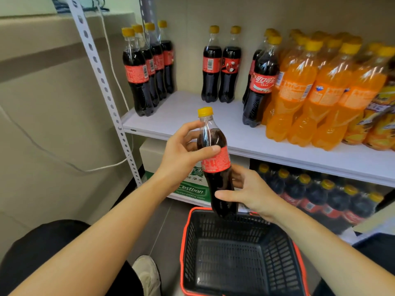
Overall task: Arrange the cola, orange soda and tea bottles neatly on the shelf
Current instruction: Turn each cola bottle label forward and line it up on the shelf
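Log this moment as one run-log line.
in hand: cola bottle over basket | left hand: grips upper part | right hand: grips lower part | shelf: shelved cola left, orange soda right

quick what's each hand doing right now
Left hand: closed round the upper part of the dark plastic cola bottle with yellow cap and red label.
Right hand: closed round the lower body of the same bottle.

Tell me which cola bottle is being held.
The cola bottle gripped by the left hand and right hand above the basket; all the others stand untouched.
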